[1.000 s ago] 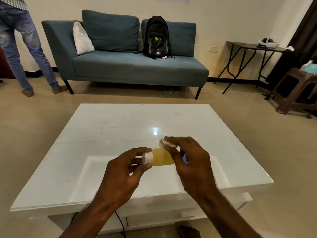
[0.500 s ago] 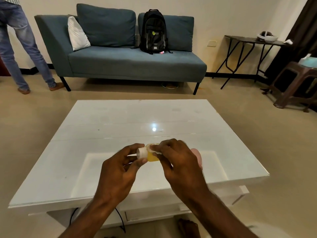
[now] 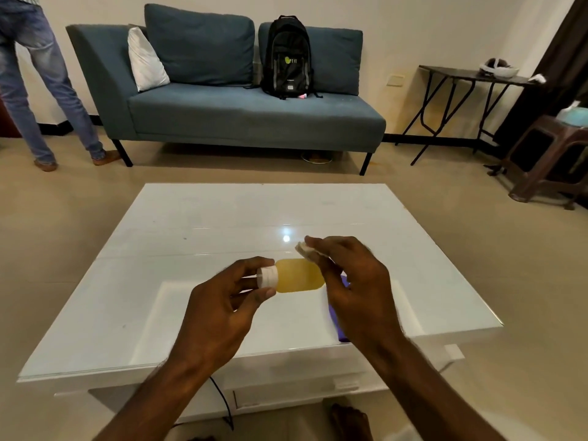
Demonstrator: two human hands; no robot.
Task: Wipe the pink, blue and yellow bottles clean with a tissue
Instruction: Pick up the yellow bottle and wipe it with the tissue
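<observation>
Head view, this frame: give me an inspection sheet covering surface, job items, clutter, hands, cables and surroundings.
Surface: white glossy table, lamp glare near its middle.
Job's things: yellow bottle held sideways above the table, white cap on; tissue wadded; blue bottle mostly hidden behind the right hand; pink bottle not seen.
Clutter: nothing seen on the table.
Hands: left hand pinches the cap end; right hand grips the tissue at the bottle's far end.
Cables: black cable hanging below the table's near edge.
Surroundings: sofa with backpack; a standing person's legs far left; folding side table right.
</observation>
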